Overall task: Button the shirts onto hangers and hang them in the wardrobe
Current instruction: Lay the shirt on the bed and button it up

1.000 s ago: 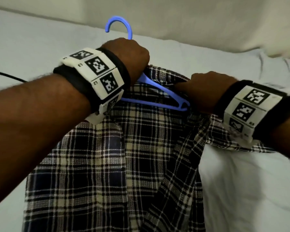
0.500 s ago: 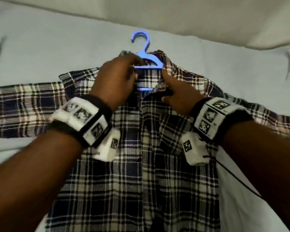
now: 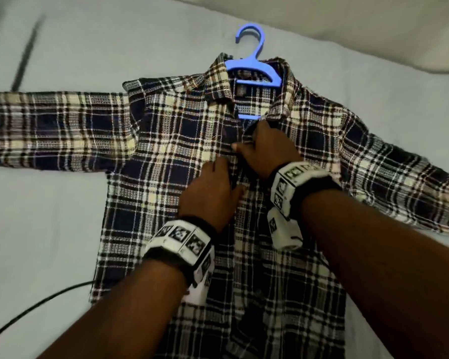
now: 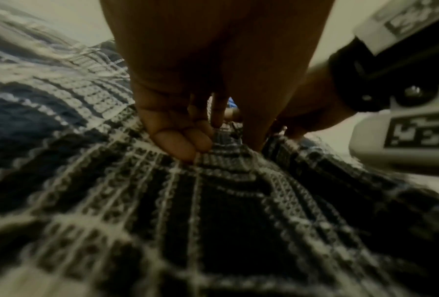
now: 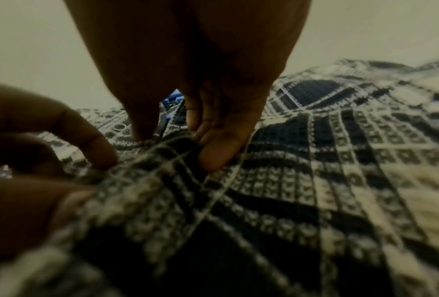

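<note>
my hands meet at the chest of a plaid shirt (image 3: pixel 182 156) spread flat on the bed (image 3: pixel 49 229), its sleeves stretched out to either side. the blue plastic hanger (image 3: pixel 255 73) already sits inside the collar, its hook poking out above on the pale sheet. my left hand (image 3: pixel 213 195) pinches the edge of the left front panel, fingers curled onto the cloth, while my right hand (image 3: pixel 266 151) pinches the opposite edge just below the collar, thumb and fingertips (image 5: pixel 215 158) closed on a fold. i judge the buttoning has only begun: the collar gapes open, no fastened button shows, and the trip to the wardrobe is yet to come. the fabric is a coarse, soft weave in navy, cream and black checks; the hanger is smooth, thin and rigid. a dark cable (image 3: pixel 36 307) trails across the sheet at lower left.
</note>
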